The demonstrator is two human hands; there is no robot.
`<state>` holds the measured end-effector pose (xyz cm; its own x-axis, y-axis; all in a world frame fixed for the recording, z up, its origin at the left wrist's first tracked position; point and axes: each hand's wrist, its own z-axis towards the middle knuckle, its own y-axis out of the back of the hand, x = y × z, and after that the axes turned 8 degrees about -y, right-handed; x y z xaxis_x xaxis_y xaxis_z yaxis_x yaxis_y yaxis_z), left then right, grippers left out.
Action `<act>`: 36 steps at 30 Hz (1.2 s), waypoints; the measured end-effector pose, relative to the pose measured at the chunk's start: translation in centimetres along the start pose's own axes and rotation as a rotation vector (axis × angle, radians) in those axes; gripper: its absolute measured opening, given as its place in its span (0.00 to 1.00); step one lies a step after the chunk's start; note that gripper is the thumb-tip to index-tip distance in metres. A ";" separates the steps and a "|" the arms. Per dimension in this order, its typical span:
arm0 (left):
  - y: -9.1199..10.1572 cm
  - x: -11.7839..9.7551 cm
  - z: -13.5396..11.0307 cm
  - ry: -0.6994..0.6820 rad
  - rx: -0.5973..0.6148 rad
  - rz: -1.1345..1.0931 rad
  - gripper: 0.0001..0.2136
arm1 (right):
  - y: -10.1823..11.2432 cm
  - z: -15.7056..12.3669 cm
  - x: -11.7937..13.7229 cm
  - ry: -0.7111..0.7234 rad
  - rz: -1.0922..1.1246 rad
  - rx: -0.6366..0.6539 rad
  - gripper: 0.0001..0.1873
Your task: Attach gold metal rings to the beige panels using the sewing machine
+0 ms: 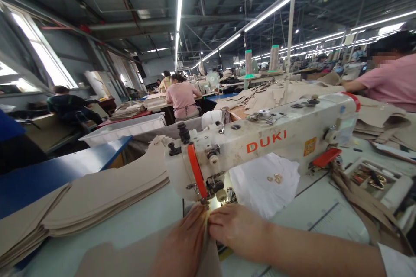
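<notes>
A white sewing machine (266,138) with red lettering stands in front of me, its lamp lit by the needle. A beige fabric piece (126,257) runs under the presser foot (205,203) and hangs toward me. My left hand (183,240) lies along this fabric, fingers together and pressed on it close to the foot. My right hand (238,230) is closed at the fabric's right edge, its curled fingers touching the left fingertips. What is between the fingertips is partly hidden.
Stacked beige panels (107,194) lie at left. A white cloth (266,184) with small gold-coloured metal pieces (276,178) lies under the machine arm. At right are brown strips (364,203) and a tool tray (373,177). Co-workers (182,97) sit beyond.
</notes>
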<state>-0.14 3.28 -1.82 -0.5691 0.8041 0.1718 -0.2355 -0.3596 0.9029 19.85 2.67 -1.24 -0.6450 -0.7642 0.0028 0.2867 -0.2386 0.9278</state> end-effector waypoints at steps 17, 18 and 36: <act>1.1 -0.6 1.1 0.130 0.014 -0.130 0.16 | 0.3 0.2 -0.1 -0.012 0.019 0.060 0.04; 1.2 -0.6 1.1 0.139 0.007 -0.139 0.16 | 0.5 0.2 -0.1 -0.016 0.021 0.071 0.04; 4.5 -4.5 -3.6 0.281 0.084 -0.190 0.19 | -0.3 -1.0 3.8 0.157 0.069 -0.014 0.04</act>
<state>-1.49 -3.65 0.08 -0.7190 0.6867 -0.1071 -0.2987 -0.1661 0.9398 17.96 -0.74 -1.90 -0.5055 -0.8628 0.0071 0.3367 -0.1896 0.9223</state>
